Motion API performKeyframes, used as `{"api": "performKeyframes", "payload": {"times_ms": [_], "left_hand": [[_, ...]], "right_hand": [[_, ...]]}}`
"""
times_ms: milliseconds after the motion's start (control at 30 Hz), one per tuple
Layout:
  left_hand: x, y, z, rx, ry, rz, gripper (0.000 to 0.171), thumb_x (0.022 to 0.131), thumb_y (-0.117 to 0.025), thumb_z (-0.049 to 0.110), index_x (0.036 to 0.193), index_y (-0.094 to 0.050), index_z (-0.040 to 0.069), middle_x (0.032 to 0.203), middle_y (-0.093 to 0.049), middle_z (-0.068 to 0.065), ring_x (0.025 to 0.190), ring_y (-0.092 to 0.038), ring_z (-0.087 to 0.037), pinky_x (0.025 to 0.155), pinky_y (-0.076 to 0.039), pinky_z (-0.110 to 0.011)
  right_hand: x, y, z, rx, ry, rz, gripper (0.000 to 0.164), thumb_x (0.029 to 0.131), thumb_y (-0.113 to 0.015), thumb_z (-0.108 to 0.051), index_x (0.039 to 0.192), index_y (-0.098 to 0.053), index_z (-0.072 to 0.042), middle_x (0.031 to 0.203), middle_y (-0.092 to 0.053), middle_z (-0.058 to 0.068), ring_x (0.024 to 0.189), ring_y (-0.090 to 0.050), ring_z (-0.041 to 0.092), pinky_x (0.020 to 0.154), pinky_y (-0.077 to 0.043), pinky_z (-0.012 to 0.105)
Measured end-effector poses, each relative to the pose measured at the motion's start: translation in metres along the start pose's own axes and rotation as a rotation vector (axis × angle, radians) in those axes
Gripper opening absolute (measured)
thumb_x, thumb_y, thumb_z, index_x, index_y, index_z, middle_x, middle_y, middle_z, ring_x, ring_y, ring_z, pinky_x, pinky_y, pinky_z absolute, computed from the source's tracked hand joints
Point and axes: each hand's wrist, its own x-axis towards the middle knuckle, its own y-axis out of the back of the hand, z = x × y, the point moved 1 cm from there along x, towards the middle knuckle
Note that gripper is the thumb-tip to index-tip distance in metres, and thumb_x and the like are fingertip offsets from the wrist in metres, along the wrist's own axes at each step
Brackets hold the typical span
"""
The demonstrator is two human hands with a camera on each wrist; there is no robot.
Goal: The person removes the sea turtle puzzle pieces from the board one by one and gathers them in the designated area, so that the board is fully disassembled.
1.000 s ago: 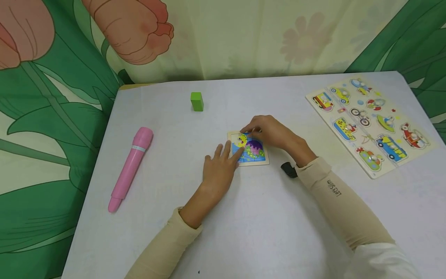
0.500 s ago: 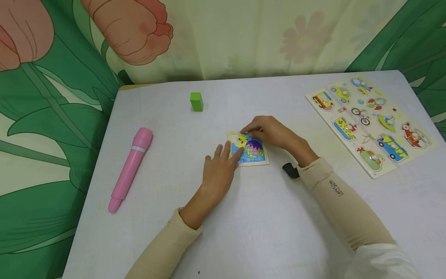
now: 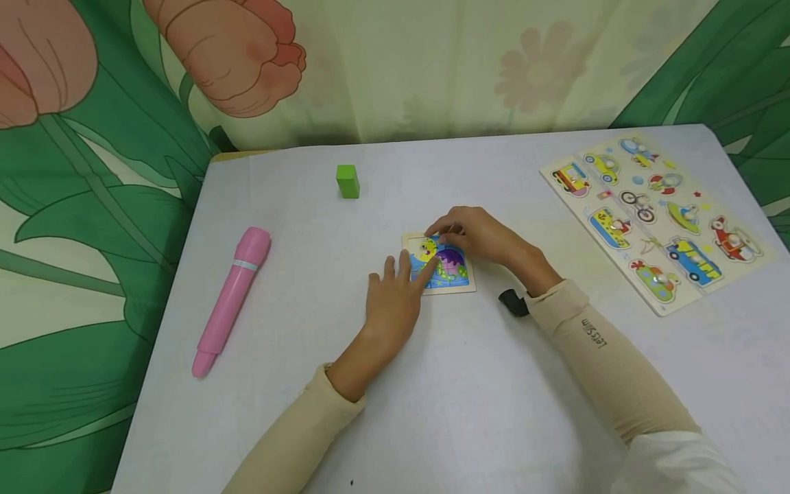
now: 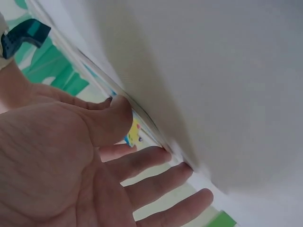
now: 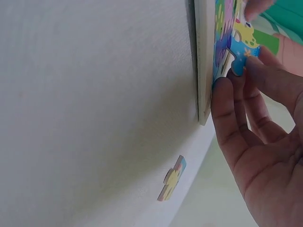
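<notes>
A small jigsaw puzzle in a pale wooden frame (image 3: 444, 290) lies at the middle of the table, its picture blue, yellow and purple. My left hand (image 3: 393, 305) is at the frame's left side, with the fingers extended and the thumb reaching over the picture. At the upper right of the puzzle, my right hand (image 3: 484, 234) pinches a blue and yellow puzzle piece (image 5: 240, 56) between thumb and fingers. That piece stands tilted up from the board. The right wrist view also shows a loose puzzle piece (image 5: 173, 179) on the table; I cannot make it out in the head view.
A pink microphone-shaped toy (image 3: 231, 302) lies at the left. Toward the back stands a green block (image 3: 348, 182). A large vehicle puzzle board (image 3: 654, 213) lies at the right. Behind the table hangs a flowered curtain (image 3: 420, 68).
My left hand has shifted slightly to the right, its thumb reaching farther over the puzzle. The right hand stays at the upper right of the puzzle, hardly moving.
</notes>
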Motion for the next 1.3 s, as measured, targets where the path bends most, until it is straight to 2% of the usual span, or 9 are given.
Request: {"api": "performKeyframes", "payload": {"times_ms": [233, 567, 733, 867, 1000, 1167, 1300], "left_hand": [[0.002, 0.001, 0.002, 0.027, 0.002, -0.049, 0.072, 0.104, -0.061, 0.025, 0.164, -0.024, 0.037, 0.161, -0.034, -0.019, 0.144, -0.039, -0.037, 0.099, -0.051, -0.049], [0.004, -0.001, -0.002, -0.02, 0.001, -0.058, 0.072, 0.103, -0.064, 0.03, 0.163, -0.024, 0.04, 0.162, -0.034, -0.016, 0.145, -0.039, -0.034, 0.099, -0.052, -0.048], [0.005, 0.0, -0.002, -0.03, -0.004, -0.055, 0.073, 0.103, -0.064, 0.029, 0.163, -0.025, 0.04, 0.161, -0.034, -0.017, 0.145, -0.038, -0.035, 0.099, -0.052, -0.048], [0.005, -0.001, -0.002, -0.03, -0.006, -0.052, 0.073, 0.103, -0.065, 0.029, 0.163, -0.025, 0.04, 0.161, -0.034, -0.017, 0.145, -0.038, -0.035, 0.099, -0.051, -0.048], [0.005, 0.0, -0.003, -0.041, -0.003, -0.047, 0.073, 0.103, -0.064, 0.028, 0.163, -0.025, 0.04, 0.16, -0.035, -0.016, 0.145, -0.038, -0.035, 0.099, -0.051, -0.048], [0.004, 0.0, -0.003, -0.045, -0.002, -0.041, 0.073, 0.103, -0.064, 0.028, 0.163, -0.025, 0.04, 0.16, -0.035, -0.016, 0.145, -0.038, -0.035, 0.099, -0.051, -0.048], [0.002, 0.0, -0.004, -0.039, -0.006, -0.027, 0.073, 0.103, -0.065, 0.027, 0.163, -0.026, 0.039, 0.16, -0.036, -0.016, 0.145, -0.039, -0.034, 0.098, -0.052, -0.048]], "right_hand": [[-0.001, -0.001, -0.001, 0.004, -0.006, 0.006, 0.025, 0.099, -0.065, 0.0, 0.12, -0.076, -0.007, 0.107, -0.069, 0.01, 0.103, -0.063, 0.028, 0.094, -0.05, 0.047], [-0.006, 0.0, 0.0, 0.048, 0.022, 0.002, 0.025, 0.1, -0.063, 0.001, 0.121, -0.075, -0.007, 0.111, -0.068, 0.01, 0.106, -0.063, 0.028, 0.096, -0.049, 0.046], [-0.006, 0.001, -0.003, 0.075, 0.001, 0.043, 0.023, 0.101, -0.062, 0.001, 0.12, -0.073, -0.006, 0.109, -0.067, 0.011, 0.104, -0.063, 0.03, 0.097, -0.048, 0.047], [-0.006, 0.007, -0.005, 0.07, -0.044, 0.078, 0.024, 0.1, -0.063, -0.001, 0.121, -0.073, -0.007, 0.107, -0.067, 0.012, 0.104, -0.064, 0.032, 0.097, -0.048, 0.048], [-0.008, 0.014, 0.0, 0.053, -0.129, 0.115, 0.023, 0.1, -0.066, -0.004, 0.121, -0.074, -0.007, 0.107, -0.069, 0.013, 0.104, -0.065, 0.033, 0.098, -0.048, 0.049], [-0.02, 0.028, 0.013, 0.037, -0.213, 0.145, 0.021, 0.101, -0.066, -0.008, 0.12, -0.075, -0.005, 0.112, -0.072, 0.014, 0.104, -0.063, 0.033, 0.094, -0.048, 0.047], [-0.034, 0.045, 0.024, 0.035, -0.28, 0.131, 0.022, 0.103, -0.065, -0.011, 0.121, -0.075, -0.005, 0.12, -0.071, 0.014, 0.106, -0.061, 0.031, 0.087, -0.048, 0.042]]}}
